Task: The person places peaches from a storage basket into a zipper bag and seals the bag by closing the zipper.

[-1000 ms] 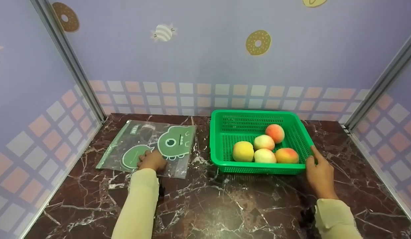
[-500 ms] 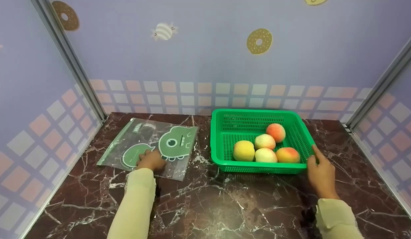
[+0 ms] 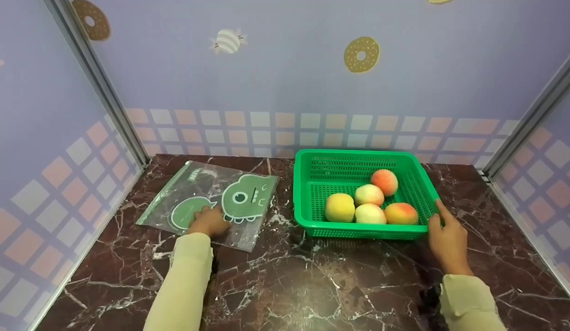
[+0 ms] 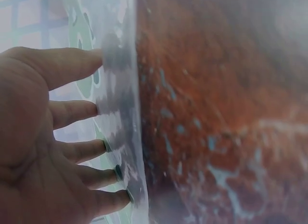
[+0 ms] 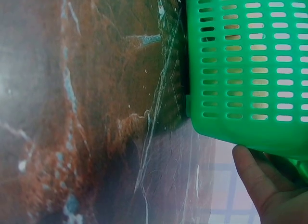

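Observation:
A clear zip bag (image 3: 238, 239) printed with green cartoon monster shapes lies flat at the left of the table. My left hand (image 3: 209, 221) rests its fingertips on the bag; in the left wrist view, the spread fingers (image 4: 77, 149) touch the plastic. To the right stands a green slotted basket (image 3: 308, 193) holding several peaches (image 3: 370, 214), yellow to red in colour. At its front right corner my right hand (image 3: 449, 241) touches the basket, index finger along the side and thumb near the corner. The right wrist view shows that thumb (image 5: 250, 168) against the basket wall.
Dark red marbled tabletop (image 3: 312, 285) with white veins lies under everything. A purple wall (image 3: 285, 69) with doughnut and candy pictures closes off the back, and patterned side panels (image 3: 551, 193) stand left and right.
The bag has turned slightly clockwise on the table under my left hand. My right hand stays at the basket corner. The head view has shifted a little.

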`<state>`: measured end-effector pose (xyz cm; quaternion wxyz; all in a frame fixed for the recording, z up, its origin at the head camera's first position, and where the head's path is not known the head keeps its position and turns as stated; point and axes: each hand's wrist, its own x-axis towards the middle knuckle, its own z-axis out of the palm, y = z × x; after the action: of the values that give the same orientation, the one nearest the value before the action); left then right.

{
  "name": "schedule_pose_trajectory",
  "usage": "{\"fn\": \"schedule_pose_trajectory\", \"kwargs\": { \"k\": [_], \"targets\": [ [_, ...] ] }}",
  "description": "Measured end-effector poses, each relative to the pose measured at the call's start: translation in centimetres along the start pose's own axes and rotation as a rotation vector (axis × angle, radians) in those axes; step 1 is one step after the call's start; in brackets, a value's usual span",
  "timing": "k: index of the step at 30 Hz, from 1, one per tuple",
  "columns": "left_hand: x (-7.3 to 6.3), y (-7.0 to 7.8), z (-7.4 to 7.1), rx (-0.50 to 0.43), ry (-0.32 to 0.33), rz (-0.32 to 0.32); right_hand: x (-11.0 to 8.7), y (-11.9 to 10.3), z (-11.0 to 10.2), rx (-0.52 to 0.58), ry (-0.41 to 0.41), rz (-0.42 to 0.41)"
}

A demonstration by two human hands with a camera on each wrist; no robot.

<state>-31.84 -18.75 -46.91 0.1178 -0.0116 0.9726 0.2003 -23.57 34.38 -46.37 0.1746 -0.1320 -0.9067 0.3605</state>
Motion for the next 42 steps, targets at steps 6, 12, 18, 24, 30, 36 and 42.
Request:
{"fn": "schedule_pose_trajectory", "kwargs": {
  "k": [6, 12, 18, 24, 30, 36, 42],
  "targets": [
    [0.0, -0.1, -0.1, 0.019, -0.019, -0.011, -0.1, 0.1, 0.0, 0.016, -0.017, 0.000],
    [0.1, -0.2, -0.2, 0.055, -0.047, -0.001, -0.1, 0.1, 0.0, 0.002, -0.014, 0.023],
    [0.1, -0.6, -0.4, 0.083, -0.047, 0.053, -0.1, 0.0, 0.0, 0.000, -0.008, 0.021],
    [0.1, -1.4, -0.4, 0.079, -0.052, 0.100, -0.2, -0.1, 0.0, 0.003, -0.024, 0.028],
    [0.2, -2.0, -0.4, 0.080, -0.042, 0.148, -0.2, -0.1, -0.1, 0.003, -0.031, 0.036],
    [0.0, -2.5, -0.8, 0.070, -0.049, 0.207, -0.2, 0.0, 0.0, 0.007, -0.021, 0.019],
    [0.0, -3.0, -1.4, 0.056, -0.072, 0.237, -0.3, 0.0, 0.1, 0.015, -0.005, 0.012]
  ]
}}
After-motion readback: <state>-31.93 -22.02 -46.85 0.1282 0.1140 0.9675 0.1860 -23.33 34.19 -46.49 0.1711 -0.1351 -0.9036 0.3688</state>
